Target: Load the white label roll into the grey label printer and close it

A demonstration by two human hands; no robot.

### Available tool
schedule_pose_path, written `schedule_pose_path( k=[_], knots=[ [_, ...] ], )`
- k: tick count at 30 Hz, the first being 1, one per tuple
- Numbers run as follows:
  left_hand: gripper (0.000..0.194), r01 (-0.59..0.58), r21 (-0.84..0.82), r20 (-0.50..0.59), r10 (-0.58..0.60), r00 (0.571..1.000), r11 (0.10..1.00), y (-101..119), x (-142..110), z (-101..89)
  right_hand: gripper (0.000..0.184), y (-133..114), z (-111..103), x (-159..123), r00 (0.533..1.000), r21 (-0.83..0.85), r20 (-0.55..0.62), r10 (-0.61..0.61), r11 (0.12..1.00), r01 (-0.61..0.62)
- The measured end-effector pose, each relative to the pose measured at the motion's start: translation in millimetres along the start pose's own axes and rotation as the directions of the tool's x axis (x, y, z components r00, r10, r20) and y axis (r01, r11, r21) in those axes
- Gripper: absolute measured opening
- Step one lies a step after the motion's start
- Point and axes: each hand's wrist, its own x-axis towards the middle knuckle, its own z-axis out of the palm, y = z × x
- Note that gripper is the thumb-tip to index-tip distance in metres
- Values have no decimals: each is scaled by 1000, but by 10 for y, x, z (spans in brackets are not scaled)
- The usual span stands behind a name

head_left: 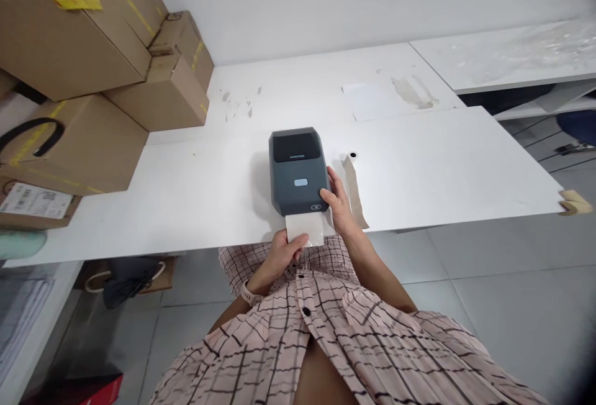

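A dark grey label printer point(300, 169) stands on the white table, its front towards me. From its front edge sticks out a white label point(298, 225). My left hand point(282, 251) pinches the label's lower edge, thumb on top. Against the printer's right side rests my right hand point(339, 203), with the thumb on the front right corner of the top and the fingers along the side. Just right of that hand lies a small paper roll point(352, 156) with a beige strip point(355, 197) unrolled towards me.
Cardboard boxes point(116, 69) are stacked at the left. A white sheet point(365, 102) and torn residue point(414, 92) lie at the back of the table point(442, 169). Clear plastic film point(535, 51) covers the right table. A beige guard point(575, 202) caps the right corner.
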Motion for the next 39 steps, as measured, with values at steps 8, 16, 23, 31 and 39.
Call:
schedule_pose_path(
  k=[8, 16, 23, 31, 39],
  knots=[
    [53, -115, 116, -36, 120, 992, 987, -5, -19, -222, 45, -541, 52, -177, 755, -658, 222, -617, 476, 583],
    [54, -387, 283, -371, 472, 800, 878, 221, 94, -407, 22, -672, 223, -115, 748, -746, 385, -541, 294, 597],
    [80, -431, 115, -270, 446, 853, 895, 273, 259, -160, 51, -401, 109, -209, 959, -297, -6, -285, 916, 270],
    [77, -514, 187, -352, 546, 761, 837, 88, 395, -152, 66, 7, 115, -232, 985, -111, -113, -130, 987, 117],
    [76, -591, 229, -344, 632, 694, 773, 353, 414, -240, 69, -185, 12, -55, 979, -18, -86, -185, 983, 184]
  ],
)
